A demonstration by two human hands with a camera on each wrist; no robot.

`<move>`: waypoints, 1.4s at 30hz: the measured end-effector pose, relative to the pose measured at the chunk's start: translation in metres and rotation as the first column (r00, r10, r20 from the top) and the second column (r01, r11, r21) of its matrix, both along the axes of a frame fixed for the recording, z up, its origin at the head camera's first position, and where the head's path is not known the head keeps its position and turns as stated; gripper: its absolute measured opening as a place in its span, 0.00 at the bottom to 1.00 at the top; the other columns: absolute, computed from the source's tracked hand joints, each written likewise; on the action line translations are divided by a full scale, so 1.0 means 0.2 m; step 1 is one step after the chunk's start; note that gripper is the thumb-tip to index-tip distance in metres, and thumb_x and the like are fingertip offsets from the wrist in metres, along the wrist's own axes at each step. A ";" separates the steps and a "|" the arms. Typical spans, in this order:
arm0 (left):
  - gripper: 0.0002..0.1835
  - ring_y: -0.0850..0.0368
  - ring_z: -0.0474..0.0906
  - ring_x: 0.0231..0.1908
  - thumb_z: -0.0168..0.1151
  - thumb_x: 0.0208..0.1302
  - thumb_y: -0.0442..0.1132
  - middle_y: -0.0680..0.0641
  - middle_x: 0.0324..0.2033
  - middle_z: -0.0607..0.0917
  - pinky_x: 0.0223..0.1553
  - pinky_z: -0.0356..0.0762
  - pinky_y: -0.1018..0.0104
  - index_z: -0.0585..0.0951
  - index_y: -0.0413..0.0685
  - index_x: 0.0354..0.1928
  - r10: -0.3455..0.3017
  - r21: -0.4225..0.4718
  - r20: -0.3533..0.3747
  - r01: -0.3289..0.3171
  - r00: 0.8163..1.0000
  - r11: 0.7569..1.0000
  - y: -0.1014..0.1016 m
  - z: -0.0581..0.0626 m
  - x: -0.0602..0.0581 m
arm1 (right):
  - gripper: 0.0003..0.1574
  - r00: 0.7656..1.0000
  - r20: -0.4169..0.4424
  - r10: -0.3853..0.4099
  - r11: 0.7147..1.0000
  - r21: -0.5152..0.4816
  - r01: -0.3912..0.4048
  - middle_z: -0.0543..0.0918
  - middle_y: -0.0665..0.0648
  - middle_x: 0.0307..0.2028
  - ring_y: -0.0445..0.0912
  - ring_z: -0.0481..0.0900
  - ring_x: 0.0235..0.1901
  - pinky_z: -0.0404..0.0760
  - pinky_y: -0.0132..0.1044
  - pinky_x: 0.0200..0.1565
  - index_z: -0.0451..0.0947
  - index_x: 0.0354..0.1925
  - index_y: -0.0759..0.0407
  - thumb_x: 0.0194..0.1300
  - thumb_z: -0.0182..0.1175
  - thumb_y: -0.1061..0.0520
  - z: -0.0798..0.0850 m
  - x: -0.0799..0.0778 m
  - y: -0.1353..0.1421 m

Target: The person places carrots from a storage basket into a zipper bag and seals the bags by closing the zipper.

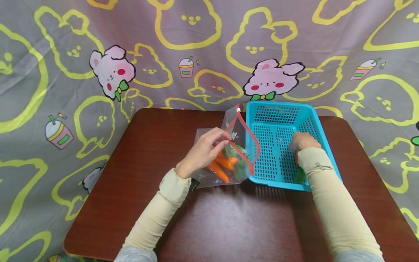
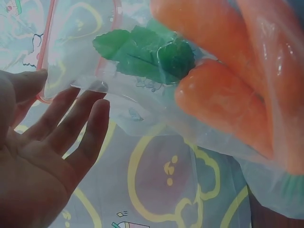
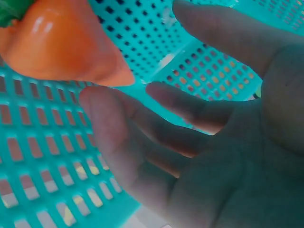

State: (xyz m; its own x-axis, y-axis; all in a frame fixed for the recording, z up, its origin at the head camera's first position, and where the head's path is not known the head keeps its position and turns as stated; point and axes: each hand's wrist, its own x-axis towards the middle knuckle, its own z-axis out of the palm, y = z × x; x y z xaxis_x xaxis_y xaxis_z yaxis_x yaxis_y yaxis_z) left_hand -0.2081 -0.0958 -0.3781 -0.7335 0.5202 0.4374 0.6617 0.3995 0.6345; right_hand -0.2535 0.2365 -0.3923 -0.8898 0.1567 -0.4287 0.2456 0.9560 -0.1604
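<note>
Orange vegetable [image 3: 66, 47] lies inside blue basket [image 1: 281, 104], just beside fingertips of right hand [image 1: 303, 140]; those fingers apart. Left hand [image 1: 203, 150] pinches clear bag [image 1: 241, 140] near its red-edged mouth.

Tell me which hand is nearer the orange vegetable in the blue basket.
Right. The right hand is inside the blue basket, its fingers close beside the orange vegetable; the left hand is farther away, at the zip bag.
</note>
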 end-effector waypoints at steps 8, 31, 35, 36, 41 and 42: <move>0.08 0.62 0.78 0.39 0.56 0.69 0.36 0.50 0.44 0.79 0.44 0.80 0.70 0.79 0.42 0.47 0.012 0.022 -0.038 -0.011 0.999 1.000 -0.01 0.03 -0.01 | 0.21 1.000 -0.027 -0.008 0.999 -0.031 0.007 0.77 0.76 0.42 0.59 0.74 0.35 0.79 0.54 0.36 0.72 0.48 0.77 0.65 0.56 0.59 -0.03 0.01 0.03; 0.07 0.62 0.76 0.41 0.56 0.69 0.35 0.51 0.43 0.79 0.44 0.79 0.69 0.79 0.44 0.46 0.043 0.046 -0.068 -0.040 0.997 0.998 -0.06 0.08 -0.01 | 0.21 0.998 0.035 -0.053 0.995 -0.079 0.055 0.74 0.71 0.36 0.58 0.74 0.33 0.77 0.43 0.28 0.70 0.49 0.75 0.63 0.58 0.59 -0.06 0.03 0.03; 0.07 0.62 0.76 0.40 0.56 0.69 0.35 0.51 0.42 0.79 0.43 0.79 0.70 0.79 0.44 0.46 0.043 0.051 -0.066 -0.039 0.997 0.998 -0.06 0.08 -0.01 | 0.23 0.995 0.064 -0.077 0.991 -0.103 0.083 0.73 0.72 0.40 0.59 0.73 0.36 0.78 0.43 0.29 0.68 0.51 0.71 0.63 0.59 0.59 -0.05 0.03 0.03; 0.07 0.62 0.76 0.39 0.56 0.69 0.35 0.51 0.42 0.79 0.43 0.79 0.70 0.79 0.44 0.46 0.041 0.054 -0.064 -0.038 0.997 0.998 -0.06 0.08 -0.01 | 0.23 0.993 0.075 -0.087 0.989 -0.110 0.095 0.72 0.73 0.41 0.60 0.73 0.37 0.79 0.43 0.29 0.66 0.52 0.70 0.63 0.59 0.58 -0.05 0.03 0.03; 0.07 0.62 0.77 0.39 0.56 0.68 0.34 0.51 0.41 0.79 0.42 0.79 0.70 0.79 0.44 0.45 0.036 0.063 -0.056 -0.033 0.998 0.997 -0.06 0.07 -0.01 | 0.29 0.982 0.126 -0.140 0.977 -0.145 0.158 0.68 0.74 0.46 0.63 0.70 0.42 0.81 0.46 0.33 0.60 0.58 0.67 0.65 0.57 0.56 -0.05 0.02 0.03; 0.07 0.62 0.77 0.39 0.56 0.68 0.34 0.51 0.41 0.79 0.42 0.80 0.70 0.79 0.44 0.45 0.035 0.064 -0.055 -0.031 0.998 0.997 -0.06 0.07 -0.01 | 0.30 0.981 0.133 -0.142 0.976 -0.149 0.162 0.68 0.74 0.46 0.63 0.70 0.42 0.81 0.46 0.34 0.60 0.59 0.66 0.65 0.57 0.55 -0.05 0.02 0.03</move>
